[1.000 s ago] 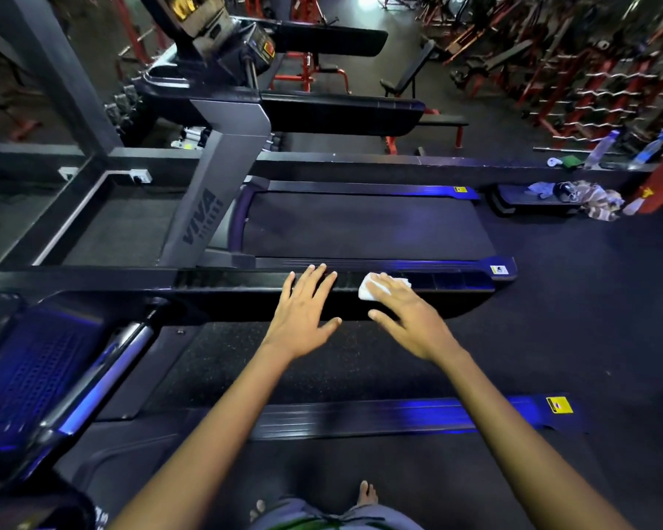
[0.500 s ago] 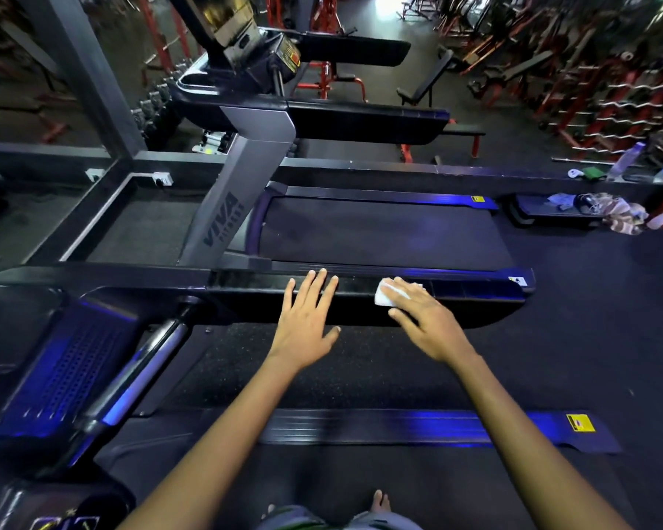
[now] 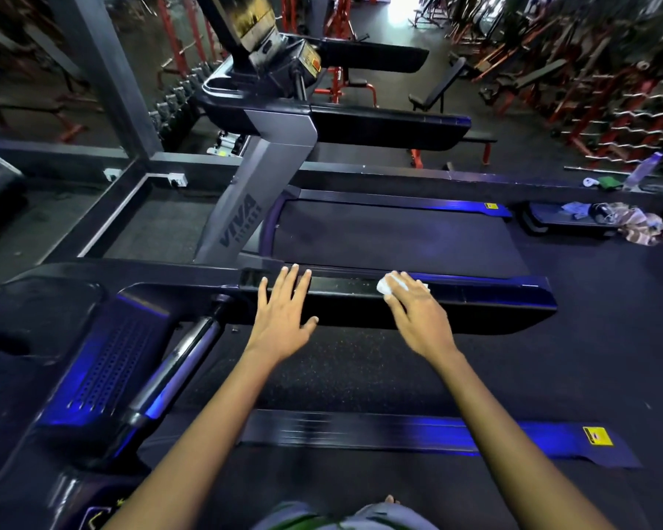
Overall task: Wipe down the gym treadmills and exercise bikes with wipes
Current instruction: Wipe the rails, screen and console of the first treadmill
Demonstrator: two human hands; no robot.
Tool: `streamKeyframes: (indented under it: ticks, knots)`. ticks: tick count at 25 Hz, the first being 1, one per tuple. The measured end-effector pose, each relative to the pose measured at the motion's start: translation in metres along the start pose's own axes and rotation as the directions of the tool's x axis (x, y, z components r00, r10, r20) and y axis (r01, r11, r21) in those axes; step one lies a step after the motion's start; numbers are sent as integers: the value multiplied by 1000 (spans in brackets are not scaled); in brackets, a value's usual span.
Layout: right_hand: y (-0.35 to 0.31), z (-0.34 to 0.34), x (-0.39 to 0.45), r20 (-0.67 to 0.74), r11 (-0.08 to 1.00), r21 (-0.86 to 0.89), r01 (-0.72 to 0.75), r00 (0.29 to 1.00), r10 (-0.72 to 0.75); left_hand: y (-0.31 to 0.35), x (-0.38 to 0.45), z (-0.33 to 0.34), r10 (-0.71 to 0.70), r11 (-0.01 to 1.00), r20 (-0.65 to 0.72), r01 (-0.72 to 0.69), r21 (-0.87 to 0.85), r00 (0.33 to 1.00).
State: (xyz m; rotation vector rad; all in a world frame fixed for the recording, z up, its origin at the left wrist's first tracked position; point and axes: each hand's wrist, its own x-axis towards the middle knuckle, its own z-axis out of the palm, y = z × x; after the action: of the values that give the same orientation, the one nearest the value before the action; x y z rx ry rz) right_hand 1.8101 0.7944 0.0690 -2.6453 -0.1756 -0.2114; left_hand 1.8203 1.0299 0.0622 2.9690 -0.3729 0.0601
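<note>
1. The right hand point(image 3: 418, 319) lies palm down on the glossy black padded handrail point(image 3: 475, 300) of the near treadmill, its fingers laid straight over a small crumpled white wipe point(image 3: 389, 284) and pressing it flat against the rail's top face.
2. The wipe sits on the top of that rail, toward its far edge, and shows just beyond the fingertips.
3. The left hand point(image 3: 282, 319) rests flat on the same rail, well to the left of the wipe, with 4 fingers straight and slightly spread and the thumb angled out to the right; it holds nothing.
4. Beyond the rail stands a second treadmill with a grey upright post point(image 3: 253, 208) marked VIVA and a dark running belt point(image 3: 391, 239).
5. Below the arms lies the near treadmill's black speckled belt point(image 3: 353, 369), edged by a blue-lit side strip bearing a yellow sticker point(image 3: 598, 436).
6. At the far right, a bundle of patterned cloth point(image 3: 638, 225) lies on a low black step platform point(image 3: 563, 221).
7. Red weight racks point(image 3: 605, 109) fill the upper right background.
</note>
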Motion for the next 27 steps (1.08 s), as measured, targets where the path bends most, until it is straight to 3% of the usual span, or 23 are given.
streamKeyframes:
  ticks: [2,7,11,13,16,19,22,27]
  knots:
    - [-29,15,15,15,999,16,-48,999,48,-7,-5,2,21,999,-8,-21,42,1000]
    - [-41,23,2,92,983,-11,183,979,-181,-8,-6,3,32,995,26,-35,89,999]
    - [-46,28,14,-40,999,-24,-26,999,25,-15,-3,-5,86,995,48,-88,41,995]
    - [-73,41,23,-19,999,-29,-34,999,34,-30,2,-15,140,988,19,-138,-63,990]
    - [-80,44,14,69,985,-30,171,983,-169,-65,9,-29,37,990,-39,-42,-132,999]
    - [-65,38,12,47,993,-30,116,992,-115,-83,7,-24,-144,988,50,147,-55,988]
    - [-92,55,30,38,998,-22,51,998,-50,-80,4,-13,-155,987,16,155,-27,988]
    - [-89,52,30,169,949,11,316,935,-313,-82,3,-13,-152,988,19,153,-28,988]
